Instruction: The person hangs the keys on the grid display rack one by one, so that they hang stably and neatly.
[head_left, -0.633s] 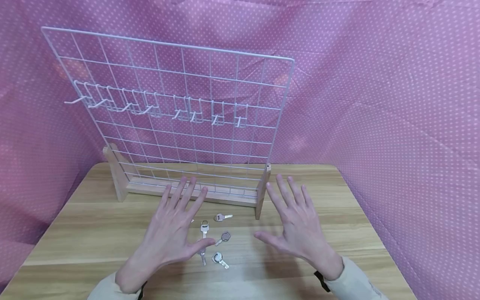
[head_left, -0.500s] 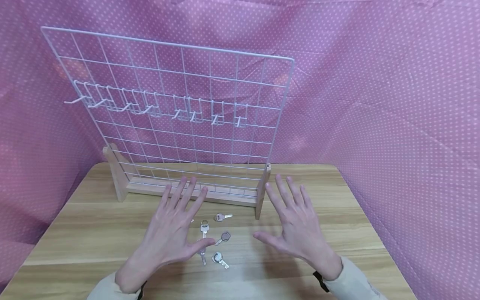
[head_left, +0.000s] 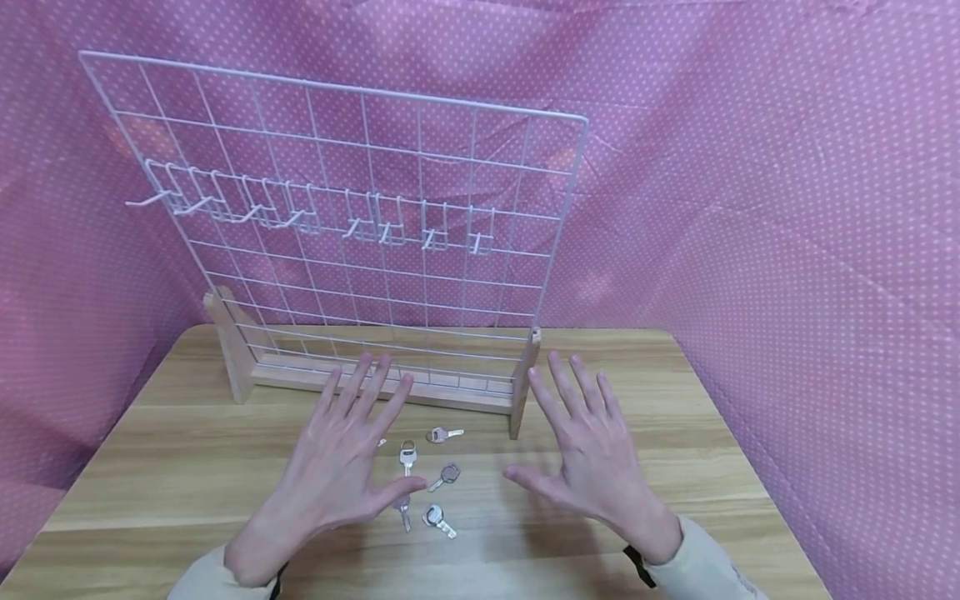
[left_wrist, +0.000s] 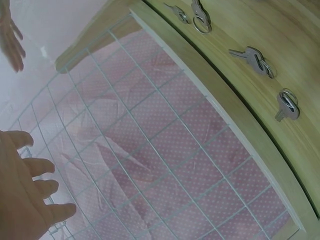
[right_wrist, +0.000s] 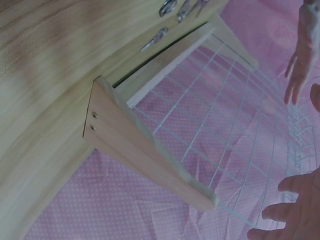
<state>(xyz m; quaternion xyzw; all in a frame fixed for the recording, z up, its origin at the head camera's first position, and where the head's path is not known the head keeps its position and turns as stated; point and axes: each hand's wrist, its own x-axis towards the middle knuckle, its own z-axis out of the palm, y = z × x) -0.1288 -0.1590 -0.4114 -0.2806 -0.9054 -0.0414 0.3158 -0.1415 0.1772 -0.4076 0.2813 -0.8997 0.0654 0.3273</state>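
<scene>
Fingers spread, my left hand (head_left: pixel 337 458) is held palm down above the table at the left, touching nothing that shows. Its thumb overlaps a key (head_left: pixel 405 515) in the head view and the hand partly covers another key near the index finger. Around the thumb lie more silver keys with small rings, such as a round-headed key (head_left: pixel 437 518), a dark-headed key (head_left: pixel 446 476) and a key (head_left: pixel 447 434) closer to the rack. My right hand (head_left: pixel 596 462) is likewise spread, right of the keys and near the rack's right wooden foot (head_left: pixel 521 392); it holds nothing.
Behind the keys stands a white wire grid rack (head_left: pixel 431 151) on a wooden base (head_left: pixel 450 399). Several white hooks (head_left: pixel 477 244) hang in a row across it, pointing toward me. Pink dotted cloth (head_left: pixel 787 208) surrounds the wooden table (head_left: pixel 720 467) at the back and sides.
My right hand has drifted slightly left, fingers still spread. The left hand shifts a few pixels left along with the rack and keys in the view. The keys lie as before.
</scene>
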